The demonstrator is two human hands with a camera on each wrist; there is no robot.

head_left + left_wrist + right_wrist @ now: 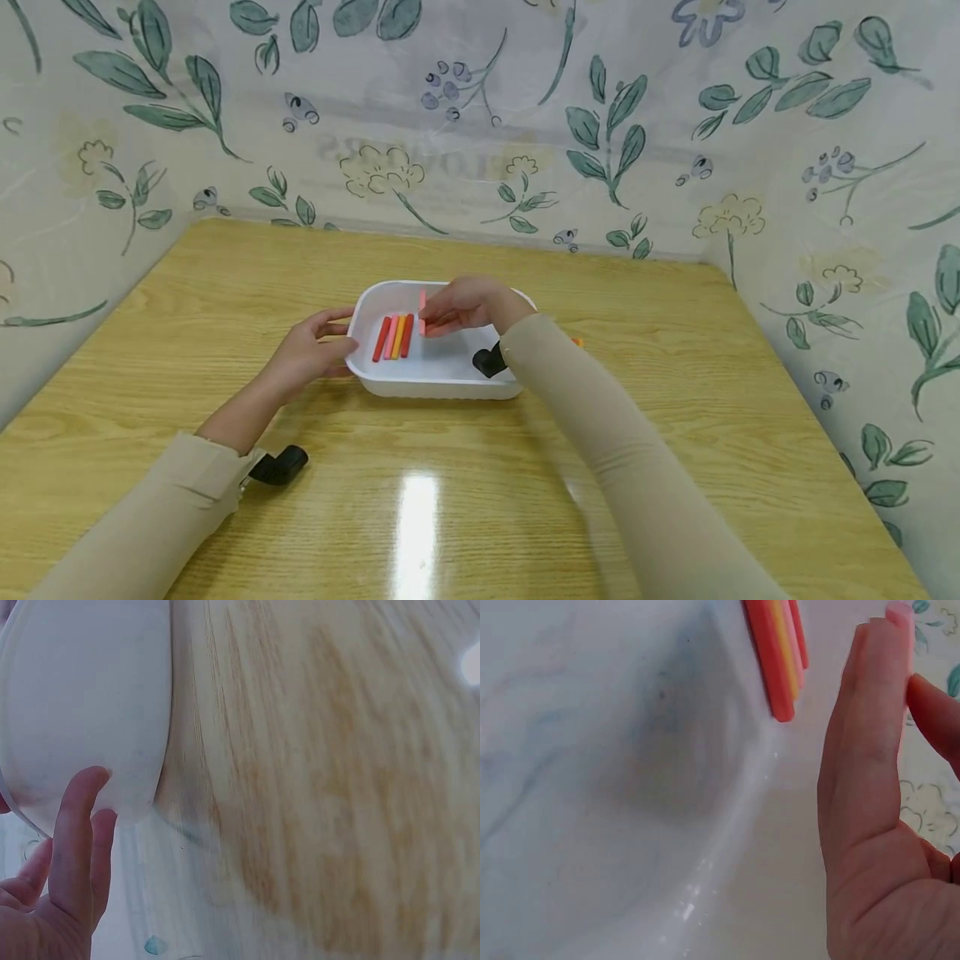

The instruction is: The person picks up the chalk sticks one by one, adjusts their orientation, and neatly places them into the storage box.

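A white plastic tray (431,388) sits on the table. My left hand (311,350) holds its left end, thumb at the rim and fingers against the outer wall (90,690). My right hand (465,304) is above the inside of the tray and pinches a slim pink stick (422,312) upright between thumb and fingers. In the right wrist view the pink stick (904,615) shows mostly behind the fingers. Left of that hand, a red stick (382,339), a pink one (392,337), a yellow one (399,337) and another red one (407,336) lie side by side in the tray.
Beyond the right forearm a small orange piece (578,342) peeks out, mostly hidden. Black wrist mounts (279,465) jut from both sleeves. The glossy wooden table (300,533) ends at walls of leaf-patterned cloth (480,125) behind and at both sides.
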